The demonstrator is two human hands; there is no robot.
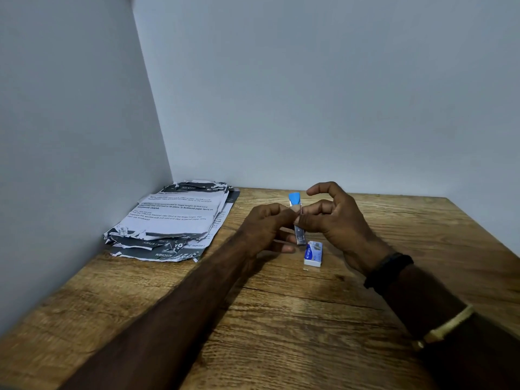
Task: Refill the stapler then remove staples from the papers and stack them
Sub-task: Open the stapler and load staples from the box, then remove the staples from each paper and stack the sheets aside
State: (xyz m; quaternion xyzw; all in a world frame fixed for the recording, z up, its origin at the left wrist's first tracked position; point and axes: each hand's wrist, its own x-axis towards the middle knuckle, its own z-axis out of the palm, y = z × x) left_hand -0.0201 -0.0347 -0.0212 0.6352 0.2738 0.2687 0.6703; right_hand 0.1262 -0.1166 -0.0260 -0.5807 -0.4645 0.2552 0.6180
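Just behind the small blue-and-white staple box (pixel 313 254), the left hand (pixel 267 229) and right hand (pixel 337 220) both pinch the slim metal stapler with a blue tip (pixel 299 233). Best to steady its body and seat the staples squarely. The torn printed papers (pixel 174 220) wait well left of the box.

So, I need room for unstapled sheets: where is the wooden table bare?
Bare: wooden table right of the right hand, and along the front edge. Crowded: torn printed paper pile, far left corner; centre, where that hand and the left hand grip a blue-silver stapler beside a white-blue box.
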